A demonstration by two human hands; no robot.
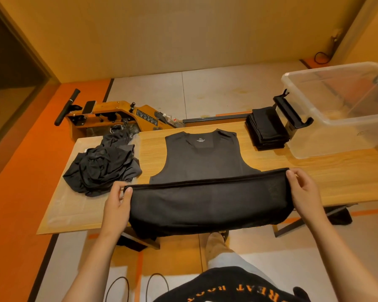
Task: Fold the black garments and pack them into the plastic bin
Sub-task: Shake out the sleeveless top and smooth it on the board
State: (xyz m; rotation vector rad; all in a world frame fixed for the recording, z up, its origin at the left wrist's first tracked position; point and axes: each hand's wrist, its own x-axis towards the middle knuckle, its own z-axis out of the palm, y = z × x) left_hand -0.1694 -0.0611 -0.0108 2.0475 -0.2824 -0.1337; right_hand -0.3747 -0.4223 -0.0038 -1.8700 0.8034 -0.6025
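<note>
A black sleeveless top point(202, 158) lies flat on the wooden table point(327, 177), neck away from me. Its bottom hem is lifted off the table's near edge and stretched wide between my hands. My left hand point(117, 205) pinches the hem's left corner, and my right hand point(303, 192) pinches the right corner. A heap of unfolded black garments point(103, 166) lies at the table's left. A stack of folded black garments point(266, 129) sits at the back right, beside the clear plastic bin point(345, 110).
A wooden rowing machine point(118, 116) stands on the floor behind the table. A black bracket point(290, 112) sits between the folded stack and the bin. My leg and foot point(216, 243) show below the table's near edge.
</note>
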